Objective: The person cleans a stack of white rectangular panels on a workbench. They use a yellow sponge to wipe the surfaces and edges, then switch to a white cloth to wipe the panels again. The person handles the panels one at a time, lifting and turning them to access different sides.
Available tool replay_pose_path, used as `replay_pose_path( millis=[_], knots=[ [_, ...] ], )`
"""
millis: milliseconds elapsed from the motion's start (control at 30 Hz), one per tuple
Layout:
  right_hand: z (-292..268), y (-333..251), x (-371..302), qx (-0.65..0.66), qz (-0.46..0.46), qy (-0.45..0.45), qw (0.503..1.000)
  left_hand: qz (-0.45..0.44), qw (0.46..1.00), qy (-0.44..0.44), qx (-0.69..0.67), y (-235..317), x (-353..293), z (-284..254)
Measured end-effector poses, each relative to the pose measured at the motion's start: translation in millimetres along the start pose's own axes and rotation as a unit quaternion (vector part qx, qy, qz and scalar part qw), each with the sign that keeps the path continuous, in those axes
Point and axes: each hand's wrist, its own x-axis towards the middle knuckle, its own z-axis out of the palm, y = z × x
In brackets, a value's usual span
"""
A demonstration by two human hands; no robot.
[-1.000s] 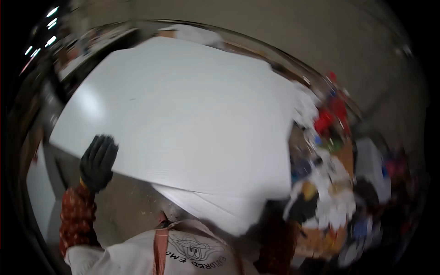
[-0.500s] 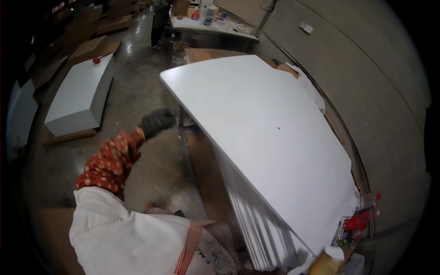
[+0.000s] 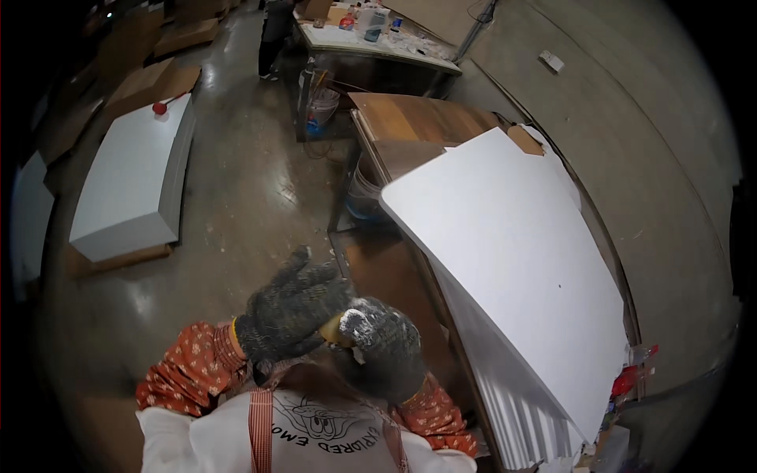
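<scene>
In front of my chest, my left hand (image 3: 293,306) wears a dark grey knit glove with a yellow cuff edge. Its fingers are stretched out, and its palm side lies against or close to a small yellowish piece (image 3: 337,331). My right hand (image 3: 382,343), gloved alike and dusted white at the fingers, is closed around that piece; most of it is hidden, so its kind does not show. To the right of both hands lies a large white panel (image 3: 505,260) with rounded corners and a small dark spot, atop a stack of white panels (image 3: 512,418).
The stack rests on a bench with a brown board top (image 3: 426,118) beside a wall. At left, a white block-shaped stack (image 3: 130,177) carries a red object (image 3: 160,108). A cluttered table (image 3: 386,47), a person (image 3: 274,35) and a bucket (image 3: 364,193) are farther off.
My left hand has come back from beside the panel toward my chest. My right hand has come in from the lower right with the yellowish piece. The view has swung, shifting the panel rightward.
</scene>
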Motion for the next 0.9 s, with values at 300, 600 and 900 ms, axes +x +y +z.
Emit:
replay_pose_path(
  millis=[300,600,900],
  knots=[
    [90,83,62,0.26,0.154,-0.026,0.953,-0.336,0.841,0.093,-0.412,-112,-20,36],
    [167,169,133,0.034,0.116,0.155,0.981,-0.094,0.938,-0.064,-0.328,-260,63,27],
    [130,177,158,-0.119,0.343,0.277,0.89,-0.063,0.762,-0.288,-0.577,-305,172,82]
  ],
)
